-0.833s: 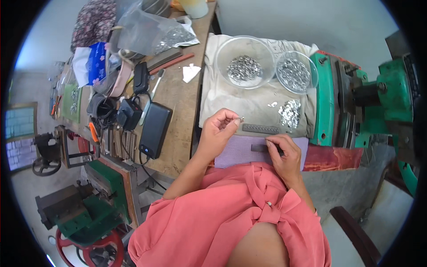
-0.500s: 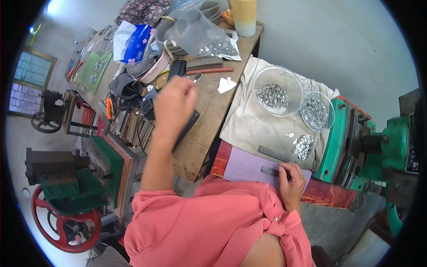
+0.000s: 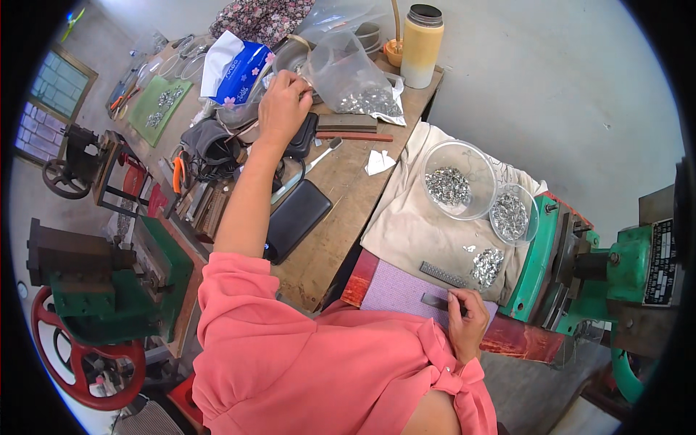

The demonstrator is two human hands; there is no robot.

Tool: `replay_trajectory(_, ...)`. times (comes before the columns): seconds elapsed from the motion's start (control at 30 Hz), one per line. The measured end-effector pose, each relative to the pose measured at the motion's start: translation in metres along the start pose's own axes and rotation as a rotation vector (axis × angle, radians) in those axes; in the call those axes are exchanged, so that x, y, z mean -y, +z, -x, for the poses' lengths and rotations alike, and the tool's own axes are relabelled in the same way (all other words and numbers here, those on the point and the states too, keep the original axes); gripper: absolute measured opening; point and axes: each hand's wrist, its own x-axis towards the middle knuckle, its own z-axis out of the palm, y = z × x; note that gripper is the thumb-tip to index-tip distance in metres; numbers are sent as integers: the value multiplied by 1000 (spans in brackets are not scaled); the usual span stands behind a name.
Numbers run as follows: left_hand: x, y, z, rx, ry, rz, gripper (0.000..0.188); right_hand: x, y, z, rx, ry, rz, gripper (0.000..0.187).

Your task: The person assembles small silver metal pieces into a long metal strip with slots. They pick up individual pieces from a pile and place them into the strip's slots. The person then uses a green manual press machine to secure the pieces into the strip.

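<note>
The right hand (image 3: 467,319) pinches the end of a dark flat bar (image 3: 435,301) between thumb and fingers, over the purple mat (image 3: 391,290). The left hand (image 3: 284,105) is well beyond and left of the mat, its fingers drawn together; from here I can't tell whether they hold anything. Just past the mat lies a ridged metal strip (image 3: 444,274), with a heap of silvery pieces (image 3: 487,268) near the mat's far right corner. Farther past it stand a large clear tub (image 3: 464,154) and a smaller clear tub (image 3: 531,209), both holding metal bits (image 3: 449,186). Left of the mat, on the bench (image 3: 319,264), lies a black power bank (image 3: 301,217). Far beyond it to the left, a blue tissue pack (image 3: 250,69) shows white lettering and pink flowers. Right of the mat, a green machine (image 3: 627,275) bears a dark plate (image 3: 660,262) with rows of pale characters.
</note>
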Motion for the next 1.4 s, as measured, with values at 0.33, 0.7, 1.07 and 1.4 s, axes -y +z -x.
replay_trajectory(0.33, 8, 15, -8, 31, 208, -228, 13, 7, 5, -4, 35, -4, 9, 8)
replay_trajectory(0.7, 9, 19, -14, 17, 228, -356, 14, 9, 4, -3, 27, -23, 40, 9)
replay_trajectory(1.07, 16, -3, -7, 132, 173, -169, 10, 1, -3, -1, -21, -28, 66, 10)
replay_trajectory(1.4, -27, -54, 33, 71, -13, 242, 7, -4, -3, -4, -44, -44, 106, 12)
